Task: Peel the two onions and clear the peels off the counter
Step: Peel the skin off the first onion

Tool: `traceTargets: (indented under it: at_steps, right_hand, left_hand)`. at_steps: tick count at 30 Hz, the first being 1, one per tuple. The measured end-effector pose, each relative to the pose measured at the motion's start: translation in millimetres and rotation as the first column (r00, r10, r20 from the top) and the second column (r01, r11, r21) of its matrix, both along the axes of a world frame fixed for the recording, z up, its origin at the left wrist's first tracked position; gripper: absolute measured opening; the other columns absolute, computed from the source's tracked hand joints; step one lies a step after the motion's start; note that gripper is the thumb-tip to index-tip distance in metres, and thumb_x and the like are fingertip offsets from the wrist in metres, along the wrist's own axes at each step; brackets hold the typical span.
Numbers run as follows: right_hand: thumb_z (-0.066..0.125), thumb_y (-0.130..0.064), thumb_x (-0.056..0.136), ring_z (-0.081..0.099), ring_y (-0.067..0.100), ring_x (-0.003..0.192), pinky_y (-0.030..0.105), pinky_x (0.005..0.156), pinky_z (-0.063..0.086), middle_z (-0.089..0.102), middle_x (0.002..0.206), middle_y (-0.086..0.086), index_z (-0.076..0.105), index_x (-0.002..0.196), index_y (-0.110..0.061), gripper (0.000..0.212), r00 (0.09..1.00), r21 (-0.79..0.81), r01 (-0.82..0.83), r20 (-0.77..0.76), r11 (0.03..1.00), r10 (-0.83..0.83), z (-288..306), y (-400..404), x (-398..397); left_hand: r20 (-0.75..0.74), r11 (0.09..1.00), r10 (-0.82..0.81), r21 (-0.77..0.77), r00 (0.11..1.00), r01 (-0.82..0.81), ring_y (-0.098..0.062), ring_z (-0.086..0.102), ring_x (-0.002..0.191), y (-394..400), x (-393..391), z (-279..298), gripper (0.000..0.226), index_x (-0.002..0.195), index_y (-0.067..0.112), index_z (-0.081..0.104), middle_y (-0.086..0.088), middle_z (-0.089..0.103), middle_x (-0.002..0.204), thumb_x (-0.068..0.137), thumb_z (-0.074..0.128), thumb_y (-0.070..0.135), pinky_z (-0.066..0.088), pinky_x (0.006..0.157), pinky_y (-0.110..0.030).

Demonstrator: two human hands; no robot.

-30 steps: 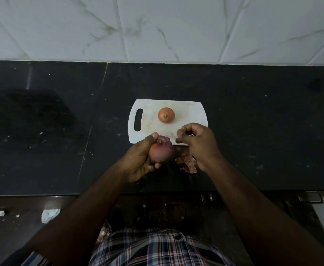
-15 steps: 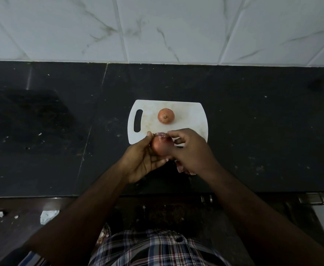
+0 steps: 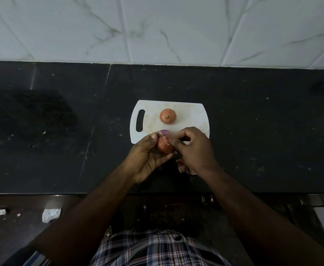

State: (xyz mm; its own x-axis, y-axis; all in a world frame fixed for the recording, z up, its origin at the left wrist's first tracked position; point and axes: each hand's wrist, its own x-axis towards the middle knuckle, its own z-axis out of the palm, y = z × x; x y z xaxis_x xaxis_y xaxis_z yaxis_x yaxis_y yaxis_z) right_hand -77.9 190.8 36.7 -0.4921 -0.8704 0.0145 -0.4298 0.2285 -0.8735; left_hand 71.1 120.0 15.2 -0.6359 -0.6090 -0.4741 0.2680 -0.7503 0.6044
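My left hand [image 3: 146, 156] grips a partly peeled onion [image 3: 165, 145] just in front of the white cutting board [image 3: 191, 114]. Purple flesh shows at the onion's top, reddish skin lower down. My right hand [image 3: 193, 148] pinches a flap of skin on the onion's upper right side. A second onion [image 3: 168, 116], still in its orange-brown skin, sits on the middle of the board. A small heap of peels [image 3: 182, 165] lies on the black counter [image 3: 263, 143], mostly hidden under my right wrist.
White marble tiles [image 3: 176, 29] back the counter. The counter's front edge runs below my forearms. Scraps of white paper [image 3: 50, 215] lie on the dark floor at lower left. A metal fitting [image 3: 318, 200] shows at the right below the counter edge.
My right hand came back from beside the onion and now pinches its skin. The onion has risen slightly toward the board's front edge, and the peel heap is now mostly covered.
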Motion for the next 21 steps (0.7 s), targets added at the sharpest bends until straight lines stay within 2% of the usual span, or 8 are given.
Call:
traceTargets:
  at_steps: [3, 7, 9, 12, 14, 18, 21]
  right_hand:
    - [0.078, -0.019, 0.083, 0.059, 0.002, 0.088, 0.013, 0.077, 0.046, 0.062, 0.092, -0.007, 0.07, 0.084, -0.015, 0.009, 0.995, -0.044, -0.045, -0.096, 0.998, 0.04, -3, 1, -1]
    - [0.077, -0.017, 0.084, 0.059, 0.001, 0.088, 0.012, 0.074, 0.045, 0.062, 0.089, -0.009, 0.069, 0.082, -0.016, 0.008, 0.991, -0.066, -0.072, -0.121, 0.995, 0.064, -8, 3, -2]
    - [0.076, -0.015, 0.085, 0.061, 0.002, 0.085, 0.012, 0.066, 0.049, 0.063, 0.092, -0.007, 0.069, 0.083, -0.016, 0.007, 0.994, -0.082, -0.076, -0.086, 0.994, 0.069, -9, 6, -3]
    - [0.074, -0.016, 0.089, 0.068, 0.016, 0.073, 0.029, 0.06, 0.057, 0.066, 0.095, -0.01, 0.069, 0.086, -0.018, 0.005, 0.996, -0.086, -0.09, 0.002, 0.992, 0.09, -9, 9, -4]
    - [0.072, -0.015, 0.089, 0.07, 0.021, 0.073, 0.037, 0.062, 0.06, 0.07, 0.094, -0.01, 0.07, 0.087, -0.019, 0.005, 0.992, -0.07, -0.099, 0.068, 0.993, 0.104, -10, 10, -7]
    - [0.073, -0.011, 0.088, 0.069, 0.008, 0.086, 0.026, 0.077, 0.056, 0.073, 0.088, -0.006, 0.072, 0.089, -0.018, 0.008, 0.981, -0.09, -0.094, 0.164, 0.991, 0.108, -15, 13, -17]
    - [0.073, -0.007, 0.088, 0.07, 0.008, 0.089, 0.028, 0.08, 0.058, 0.074, 0.09, -0.006, 0.072, 0.09, -0.02, 0.013, 0.968, -0.078, -0.055, 0.24, 0.995, 0.072, -17, 15, -22]
  left_hand:
    - [0.008, 0.999, 0.001, 0.049, 1.0, -0.002, -0.035, 0.073, 0.102, 1, -2, 0, 0.04, 0.133, 0.0, 0.056, -0.024, 0.069, 0.124, 0.106, 0.049, 0.029, 0.063, 0.084, -0.038]
    - [0.007, 0.997, -0.008, 0.076, 1.0, 0.007, -0.035, 0.073, 0.101, 3, -4, -1, 0.041, 0.133, -0.001, 0.058, -0.026, 0.067, 0.127, 0.106, 0.047, 0.028, 0.063, 0.084, -0.038]
    - [0.004, 0.997, -0.011, 0.081, 1.0, 0.01, -0.035, 0.073, 0.101, 4, -4, -1, 0.04, 0.131, 0.0, 0.06, -0.025, 0.069, 0.124, 0.106, 0.047, 0.028, 0.063, 0.084, -0.037]
    - [-0.006, 0.991, 0.037, 0.13, 0.999, -0.036, -0.034, 0.073, 0.104, 0, -4, -2, 0.042, 0.137, 0.002, 0.056, -0.025, 0.068, 0.127, 0.105, 0.049, 0.029, 0.063, 0.083, -0.037]
    - [-0.013, 0.988, 0.058, 0.143, 0.998, -0.056, -0.034, 0.073, 0.104, -4, -3, -3, 0.042, 0.139, 0.006, 0.056, -0.025, 0.067, 0.129, 0.105, 0.05, 0.029, 0.064, 0.08, -0.037]
    - [-0.013, 0.989, 0.019, 0.149, 1.0, -0.017, -0.036, 0.073, 0.099, -5, -1, -1, 0.04, 0.138, 0.01, 0.058, -0.026, 0.066, 0.129, 0.105, 0.049, 0.03, 0.065, 0.075, -0.037]
    - [-0.017, 0.988, -0.017, 0.153, 1.0, 0.019, -0.036, 0.072, 0.105, -3, 0, -2, 0.047, 0.141, 0.009, 0.054, -0.025, 0.065, 0.132, 0.102, 0.052, 0.035, 0.064, 0.077, -0.037]
